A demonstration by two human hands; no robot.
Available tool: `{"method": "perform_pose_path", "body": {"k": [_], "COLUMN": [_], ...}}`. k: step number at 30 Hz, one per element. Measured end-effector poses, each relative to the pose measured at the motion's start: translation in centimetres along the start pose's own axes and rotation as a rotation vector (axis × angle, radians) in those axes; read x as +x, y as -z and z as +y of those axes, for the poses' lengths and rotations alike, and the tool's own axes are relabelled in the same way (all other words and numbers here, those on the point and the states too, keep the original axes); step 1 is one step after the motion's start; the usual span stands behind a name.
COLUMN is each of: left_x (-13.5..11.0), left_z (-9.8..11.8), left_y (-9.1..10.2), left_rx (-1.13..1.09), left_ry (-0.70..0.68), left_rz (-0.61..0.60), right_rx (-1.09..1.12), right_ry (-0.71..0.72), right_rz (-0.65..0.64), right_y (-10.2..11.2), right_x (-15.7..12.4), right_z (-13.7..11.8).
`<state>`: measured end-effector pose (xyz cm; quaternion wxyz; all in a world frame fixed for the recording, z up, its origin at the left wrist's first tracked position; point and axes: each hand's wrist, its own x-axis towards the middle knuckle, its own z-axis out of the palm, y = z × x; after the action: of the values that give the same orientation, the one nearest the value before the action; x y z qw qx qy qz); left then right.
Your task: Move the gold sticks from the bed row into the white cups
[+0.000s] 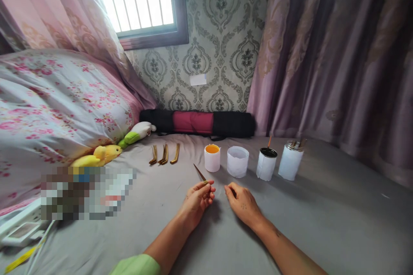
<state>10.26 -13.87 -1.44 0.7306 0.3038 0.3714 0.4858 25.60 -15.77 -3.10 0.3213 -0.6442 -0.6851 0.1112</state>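
Note:
My left hand (199, 195) pinches a thin, pointed brown-gold strip (200, 172) between thumb and fingers, its tip slanting up and to the left. Just to the right, my right hand (241, 200) is closed with thumb and fingertips together; what they hold, if anything, is hidden. Beyond the hands stand a white-wrapped pot with an orange inside (212, 162), a whitish tub (237, 165), a white-wrapped can with a dark inside (266, 167) and a white-wrapped jar (289, 166). Farther left lie bent golden strips in three small groups, one of them a right-hand bunch (176, 154).
Everything rests on a grey sheet (161, 232). A black and red roll bag (196, 122) lies along the wall. At left are plush toys (106, 153), a power strip (26, 223) with a white cable, and a blurred-out patch. Curtains (338, 73) hang at right.

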Motion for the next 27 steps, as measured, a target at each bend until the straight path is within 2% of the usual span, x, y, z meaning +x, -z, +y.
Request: {"method": "perform_pose_path", "body": {"k": [13,20,27], "left_x": [-0.2,-0.4,0.3], "left_z": [-0.9,-0.5,-0.8], "left_y": [0.3,0.4,1.5], "left_rx": [0.195,0.398,0.599], "left_ry": [-0.119,-0.237,-0.345], "left_rz": [-0.025,0.004,-0.013], "right_rx": [0.07,0.093,0.157], "right_ry": [0.011,0.009,0.018], "right_rz": [-0.029,-0.041,-0.039], "right_y": [-0.1,0.0,0.0], "right_x": [0.1,0.1,0.0], "right_z": [0.2,0.2,0.3]}}
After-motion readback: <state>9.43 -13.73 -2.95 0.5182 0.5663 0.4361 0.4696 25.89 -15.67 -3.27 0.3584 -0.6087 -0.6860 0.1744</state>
